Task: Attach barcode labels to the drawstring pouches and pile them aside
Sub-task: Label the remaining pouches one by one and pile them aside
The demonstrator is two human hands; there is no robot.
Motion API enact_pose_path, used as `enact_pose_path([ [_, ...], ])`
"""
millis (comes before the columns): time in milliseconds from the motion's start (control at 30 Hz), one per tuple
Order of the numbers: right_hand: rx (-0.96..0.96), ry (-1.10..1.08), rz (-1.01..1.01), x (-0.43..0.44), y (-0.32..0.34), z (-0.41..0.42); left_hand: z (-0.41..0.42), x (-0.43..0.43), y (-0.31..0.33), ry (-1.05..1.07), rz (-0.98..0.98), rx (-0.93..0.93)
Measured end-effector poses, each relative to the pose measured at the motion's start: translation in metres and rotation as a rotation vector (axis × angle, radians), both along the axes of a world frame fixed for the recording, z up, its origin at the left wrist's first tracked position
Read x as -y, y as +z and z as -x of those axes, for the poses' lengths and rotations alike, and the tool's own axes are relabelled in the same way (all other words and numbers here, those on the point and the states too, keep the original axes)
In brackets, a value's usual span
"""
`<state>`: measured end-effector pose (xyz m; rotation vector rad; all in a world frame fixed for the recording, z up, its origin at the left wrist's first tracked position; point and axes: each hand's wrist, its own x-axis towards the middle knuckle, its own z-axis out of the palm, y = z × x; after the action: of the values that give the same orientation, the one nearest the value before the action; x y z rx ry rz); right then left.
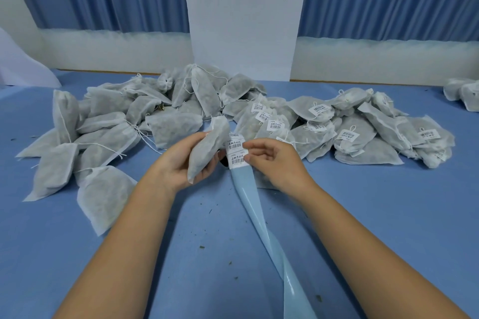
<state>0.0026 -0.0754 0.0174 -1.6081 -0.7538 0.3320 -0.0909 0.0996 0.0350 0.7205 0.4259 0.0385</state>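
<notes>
Two pouch piles (108, 122) flanking hands (181, 160)

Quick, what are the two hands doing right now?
Left hand: closed around a pouch, holding it up.
Right hand: fingers pinched on a barcode label at the top of the blue backing strip.

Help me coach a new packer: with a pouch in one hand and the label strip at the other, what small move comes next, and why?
Probably peel the label pinched by the right hand off the label strip and press it onto the pouch held in the left hand. That pouch shows no label, unlike the labelled pile at right.
</notes>
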Motion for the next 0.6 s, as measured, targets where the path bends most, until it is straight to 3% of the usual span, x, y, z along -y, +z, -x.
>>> enact_pose_path([
  [600, 0.293, -0.081, 0.109, 0.003, -0.008, 0.0, 0.002, 0.003, -0.009, -0.128, 0.054, -0.005],
])
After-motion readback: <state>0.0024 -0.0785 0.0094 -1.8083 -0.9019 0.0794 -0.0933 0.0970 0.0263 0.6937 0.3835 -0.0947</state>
